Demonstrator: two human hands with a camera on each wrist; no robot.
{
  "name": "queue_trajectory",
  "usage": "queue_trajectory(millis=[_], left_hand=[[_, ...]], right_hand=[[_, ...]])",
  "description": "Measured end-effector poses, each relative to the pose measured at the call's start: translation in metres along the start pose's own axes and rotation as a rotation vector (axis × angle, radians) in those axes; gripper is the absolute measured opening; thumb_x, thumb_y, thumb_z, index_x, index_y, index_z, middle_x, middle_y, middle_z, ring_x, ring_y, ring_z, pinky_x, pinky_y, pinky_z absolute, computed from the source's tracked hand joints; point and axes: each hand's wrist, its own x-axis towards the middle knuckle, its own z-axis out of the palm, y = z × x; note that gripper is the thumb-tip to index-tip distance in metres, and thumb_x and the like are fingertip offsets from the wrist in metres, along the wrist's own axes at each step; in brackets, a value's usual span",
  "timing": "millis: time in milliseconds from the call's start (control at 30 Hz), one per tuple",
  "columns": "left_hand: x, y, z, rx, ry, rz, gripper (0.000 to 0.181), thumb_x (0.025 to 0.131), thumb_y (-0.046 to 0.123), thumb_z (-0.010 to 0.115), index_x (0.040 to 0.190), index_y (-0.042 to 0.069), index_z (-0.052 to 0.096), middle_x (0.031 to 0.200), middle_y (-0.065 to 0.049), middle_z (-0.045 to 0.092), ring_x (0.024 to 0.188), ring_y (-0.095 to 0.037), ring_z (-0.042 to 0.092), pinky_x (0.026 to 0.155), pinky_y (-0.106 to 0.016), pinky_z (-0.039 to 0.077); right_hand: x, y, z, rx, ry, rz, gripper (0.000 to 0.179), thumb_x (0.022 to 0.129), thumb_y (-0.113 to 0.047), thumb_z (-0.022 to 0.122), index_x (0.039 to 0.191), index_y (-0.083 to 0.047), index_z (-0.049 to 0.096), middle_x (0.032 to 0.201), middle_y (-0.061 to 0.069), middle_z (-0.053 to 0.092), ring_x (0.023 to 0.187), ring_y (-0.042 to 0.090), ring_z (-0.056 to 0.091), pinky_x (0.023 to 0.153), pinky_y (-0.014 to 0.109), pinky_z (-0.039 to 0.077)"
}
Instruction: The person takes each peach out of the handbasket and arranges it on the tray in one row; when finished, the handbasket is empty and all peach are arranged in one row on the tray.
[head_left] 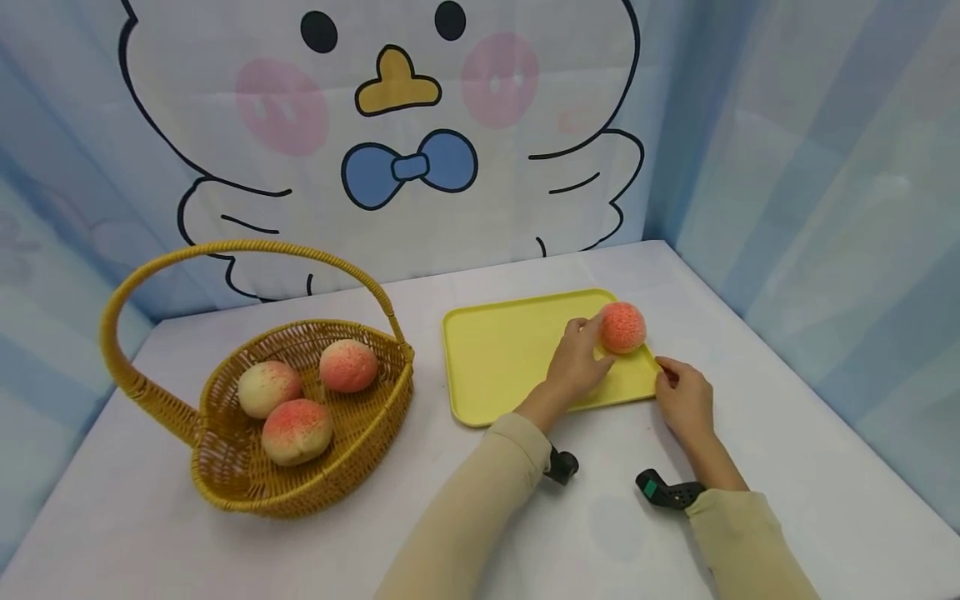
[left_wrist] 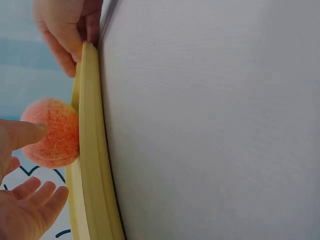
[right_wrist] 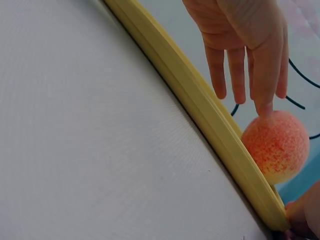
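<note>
A pink-red toy peach [head_left: 622, 327] sits at the right end of a shallow yellow tray [head_left: 487, 358]. My left hand [head_left: 576, 362] reaches over the tray beside this peach with its fingers spread and fairly straight. In the right wrist view the thumb [right_wrist: 266, 95] comes right to the peach's surface, while the other fingers stand apart from it. My right hand [head_left: 686, 400] pinches the tray's near right corner between thumb and fingers. That grip also appears at the top of the left wrist view, beyond the peach [left_wrist: 52, 132].
On the left stands a yellow wicker basket [head_left: 382, 433] with a tall arched handle [head_left: 247, 246]. It holds three toy peaches [head_left: 297, 432] in pink and cream. A white cloth covers the table [head_left: 615, 533], and printed curtains [head_left: 825, 167] enclose its back and sides.
</note>
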Motion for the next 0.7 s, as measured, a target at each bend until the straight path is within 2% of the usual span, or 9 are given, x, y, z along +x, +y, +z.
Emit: queue_trajectory(millis=[233,367,567,700], left_hand=[[-0.011,-0.009,-0.026,-0.012,0.039,0.033,0.057,0.083,0.017,0.069,0.135,0.012,0.046,0.123,-0.008,0.046,0.103,-0.018,0.053,0.084,-0.022,0.043],[-0.017,-0.011,-0.045,-0.016,0.066,0.083,0.054,0.084,0.015,0.068,0.133,0.012,0.048,0.121,-0.009,0.047,0.101,-0.018,0.053,0.081,-0.021,0.043],[-0.031,-0.019,-0.072,-0.046,0.117,0.184,0.045,0.083,0.01,0.068,0.127,0.01,0.054,0.122,-0.008,0.05,0.112,-0.018,0.049,0.09,-0.021,0.04],[-0.045,-0.026,-0.089,-0.065,0.141,0.228,0.044,0.083,0.008,0.068,0.124,0.01,0.056,0.121,-0.007,0.05,0.11,-0.016,0.049,0.085,-0.021,0.042]], right_hand=[[0.002,0.0,0.002,-0.001,0.001,0.009,0.035,0.091,-0.001,0.041,0.123,0.012,0.05,0.116,0.03,0.053,0.102,0.037,0.05,0.084,0.047,0.042],[0.002,0.001,0.002,-0.005,0.007,-0.003,0.035,0.091,0.0,0.041,0.122,0.013,0.05,0.114,0.03,0.053,0.099,0.037,0.05,0.082,0.046,0.042],[0.003,0.0,0.005,-0.008,-0.002,0.001,0.036,0.091,0.0,0.04,0.123,0.013,0.05,0.115,0.031,0.052,0.1,0.037,0.049,0.082,0.047,0.042],[0.005,0.001,0.005,-0.012,-0.011,-0.007,0.036,0.092,-0.001,0.04,0.124,0.013,0.049,0.115,0.031,0.052,0.101,0.038,0.049,0.083,0.047,0.042]])
